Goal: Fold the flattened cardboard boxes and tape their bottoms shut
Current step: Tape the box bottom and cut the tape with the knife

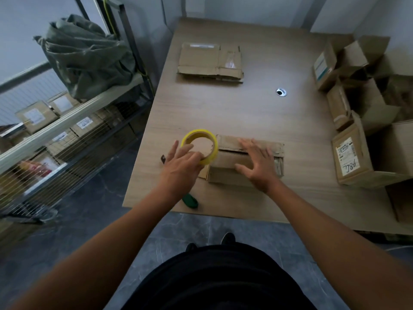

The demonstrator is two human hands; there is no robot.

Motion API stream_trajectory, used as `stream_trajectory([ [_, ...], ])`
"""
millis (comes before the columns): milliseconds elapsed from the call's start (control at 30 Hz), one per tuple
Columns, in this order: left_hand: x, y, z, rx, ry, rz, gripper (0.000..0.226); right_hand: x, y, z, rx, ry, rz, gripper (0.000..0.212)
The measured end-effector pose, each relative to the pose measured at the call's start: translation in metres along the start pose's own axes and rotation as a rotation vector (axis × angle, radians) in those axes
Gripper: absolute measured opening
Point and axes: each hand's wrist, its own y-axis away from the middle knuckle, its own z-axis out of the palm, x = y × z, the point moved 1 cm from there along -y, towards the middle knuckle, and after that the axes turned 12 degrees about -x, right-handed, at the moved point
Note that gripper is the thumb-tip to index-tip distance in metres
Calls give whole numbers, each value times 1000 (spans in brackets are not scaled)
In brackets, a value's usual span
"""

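A small folded cardboard box [230,162] stands bottom-up near the table's front edge, its two flaps meeting along a seam. My right hand [257,163] lies flat on top of it with fingers spread, pressing the flaps down. My left hand [181,165] grips a yellow roll of tape [200,145] at the box's left end, fingers through its core. A stack of flattened cardboard boxes [210,62] lies at the far middle of the table.
Several folded boxes [353,157] crowd the wooden table's [245,113] right side. A green-handled cutter [190,201] lies at the front edge beneath my left wrist. A cable hole [281,92] is mid-table. Metal shelving [67,130] with parcels and a green sack stands left.
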Motion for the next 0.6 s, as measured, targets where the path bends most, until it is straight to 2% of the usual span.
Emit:
stream_trajectory([
  [233,48,-49,17,-47,-29,41,18,6,2,-8,133,-169,-94,70],
  [333,58,-55,25,-77,-51,29,21,7,-1,-5,265,-200,-96,46],
  [433,62,-62,27,-80,-66,0,28,6,-4,0,316,-211,-71,20],
  [600,60,-70,27,-79,-101,5,46,7,-9,0,390,-276,-14,6],
])
